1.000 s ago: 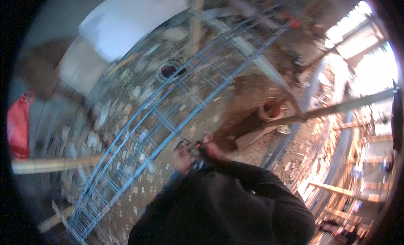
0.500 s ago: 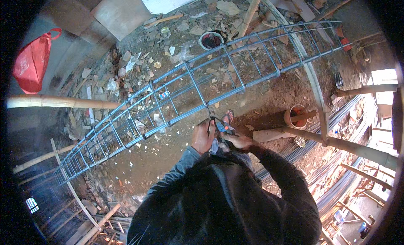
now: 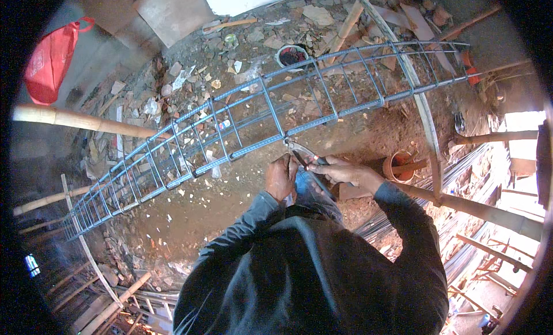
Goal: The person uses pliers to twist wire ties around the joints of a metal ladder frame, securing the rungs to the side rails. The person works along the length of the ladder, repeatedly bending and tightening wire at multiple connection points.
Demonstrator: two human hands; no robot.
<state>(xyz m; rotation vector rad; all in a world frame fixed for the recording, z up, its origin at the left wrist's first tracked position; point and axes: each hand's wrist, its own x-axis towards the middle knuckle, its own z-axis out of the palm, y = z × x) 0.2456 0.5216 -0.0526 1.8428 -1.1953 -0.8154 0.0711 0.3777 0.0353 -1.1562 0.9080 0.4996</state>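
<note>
Low in the head view's middle, under a dark, softly creased garment, the right hand (image 3: 350, 172) has its fingers wrapped round the dark handle of a metal hand tool (image 3: 302, 150). The tool's pale, curved head sits at or just beside the near bar of a long steel cage (image 3: 311, 126); contact is unclear. The left hand (image 3: 280, 176) is beside the tool, fingers curled in; what they hold, if anything, I cannot tell.

The cage runs slantwise from lower left to upper right, its ribbed, blue-grey bars joined by thin rectangular hoops, with open gaps between. It crosses a flat, pale timber strip (image 3: 426, 122) near its right end. Between cage and sleeves lies a band of brown earth (image 3: 230, 202), widest to the left. On the right, a round reddish bucket (image 3: 391, 165) and a smooth bamboo pole (image 3: 484, 209) narrow the room beside the forearm.
</note>
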